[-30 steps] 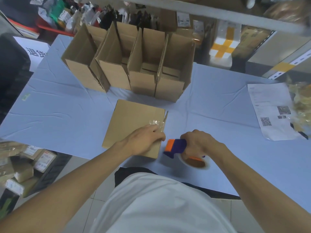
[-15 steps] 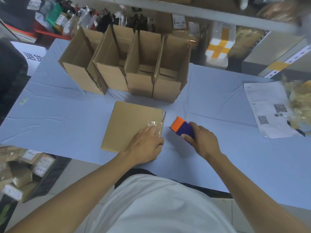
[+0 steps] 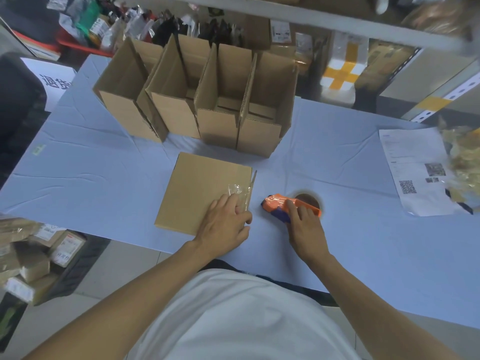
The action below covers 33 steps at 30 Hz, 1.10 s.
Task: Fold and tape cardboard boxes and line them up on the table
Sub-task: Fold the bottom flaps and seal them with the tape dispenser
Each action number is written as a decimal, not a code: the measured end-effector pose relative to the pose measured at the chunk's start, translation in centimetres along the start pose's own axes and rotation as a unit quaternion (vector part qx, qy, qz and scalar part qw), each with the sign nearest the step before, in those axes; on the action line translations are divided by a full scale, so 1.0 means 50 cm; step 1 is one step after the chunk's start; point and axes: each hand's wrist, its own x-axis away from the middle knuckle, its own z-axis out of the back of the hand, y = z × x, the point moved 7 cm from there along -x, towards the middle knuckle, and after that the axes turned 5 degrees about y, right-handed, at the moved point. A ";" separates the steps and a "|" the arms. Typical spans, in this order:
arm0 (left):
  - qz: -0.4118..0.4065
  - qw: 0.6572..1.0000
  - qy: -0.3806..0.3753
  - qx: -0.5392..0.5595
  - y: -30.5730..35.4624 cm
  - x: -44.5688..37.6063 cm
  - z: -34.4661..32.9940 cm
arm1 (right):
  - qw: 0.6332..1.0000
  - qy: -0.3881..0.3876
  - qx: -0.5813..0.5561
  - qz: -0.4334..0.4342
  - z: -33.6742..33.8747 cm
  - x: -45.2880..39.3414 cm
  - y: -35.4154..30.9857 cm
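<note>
A cardboard box (image 3: pixel 200 188) stands bottom up near the front edge of the table, with clear tape over its right edge. My left hand (image 3: pixel 226 224) lies flat on the box's near right corner, pressing the tape. To its right, the orange and purple tape dispenser (image 3: pixel 285 206) lies on the table with its tape roll (image 3: pixel 309 200) behind it. My right hand (image 3: pixel 304 224) rests on the dispenser's handle. Several folded open boxes (image 3: pixel 207 100) stand side by side in a row at the back.
The table (image 3: pixel 91 178) has a light blue cloth. A printed sheet with QR codes (image 3: pixel 415 172) and crumpled plastic (image 3: pixel 465 165) lie at the right. Shelves with parcels stand behind. Small parcels (image 3: pixel 31 255) are stacked on the floor at the left.
My right hand carried the tape dispenser away from the box's right edge and laid it on the table to the right. My left hand stayed pressing on the box's corner.
</note>
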 end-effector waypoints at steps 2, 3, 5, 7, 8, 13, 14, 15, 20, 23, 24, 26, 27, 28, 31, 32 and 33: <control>0.001 1.000 0.005 0.003 0.000 0.000 -0.002 | 1.000 0.005 0.010 0.005 0.008 -0.009 0.005; 0.002 1.000 0.007 0.006 0.000 0.000 -0.001 | 1.000 0.016 0.014 0.005 0.019 -0.016 0.005; 0.002 1.000 0.007 0.012 0.001 0.000 0.000 | 0.998 0.065 -0.012 0.006 0.053 -0.037 -0.009; 0.003 1.000 0.002 0.019 0.000 0.002 0.001 | 0.991 0.109 -0.067 0.032 0.088 -0.062 -0.047; 0.005 1.000 -0.004 0.020 -0.001 0.003 0.001 | 0.988 0.108 -0.088 0.061 0.098 -0.077 -0.076; 0.028 0.999 -0.032 0.014 -0.022 0.026 0.016 | 0.970 -0.022 -0.118 0.210 0.082 -0.128 -0.217; 0.034 0.999 -0.032 0.017 -0.031 0.034 0.023 | 0.970 -0.047 -0.113 0.210 0.070 -0.131 -0.231; 0.040 0.999 -0.030 0.022 -0.041 0.042 0.030 | 0.970 -0.064 -0.110 0.205 0.058 -0.130 -0.239; 0.082 0.997 -0.006 0.012 -0.103 0.095 0.063 | 0.975 -0.054 -0.115 0.182 0.024 -0.128 -0.263; 0.118 0.992 0.028 0.018 -0.149 0.130 0.078 | 0.971 -0.070 -0.158 0.165 0.009 -0.120 -0.284; 0.123 0.992 0.033 0.022 -0.163 0.142 0.082 | 0.970 -0.074 -0.173 0.155 0.006 -0.114 -0.292; 0.128 0.990 0.047 0.032 -0.188 0.156 0.093 | 0.969 -0.076 -0.191 0.135 -0.003 -0.103 -0.311; 0.135 0.988 0.058 0.039 -0.201 0.162 0.100 | 0.968 -0.084 -0.201 0.126 -0.010 -0.096 -0.324; 0.146 0.986 0.066 0.046 -0.211 0.166 0.106 | 0.964 -0.097 -0.217 0.116 -0.016 -0.087 -0.336; 0.146 0.985 0.073 0.051 -0.231 0.180 0.128 | 0.954 -0.117 -0.263 0.084 -0.017 -0.070 -0.374; 0.138 0.986 0.074 0.054 -0.236 0.185 0.138 | 0.952 -0.113 -0.274 0.074 -0.011 -0.067 -0.382; 0.131 0.987 0.077 0.061 -0.241 0.190 0.151 | 0.951 -0.107 -0.282 0.064 -0.001 -0.065 -0.387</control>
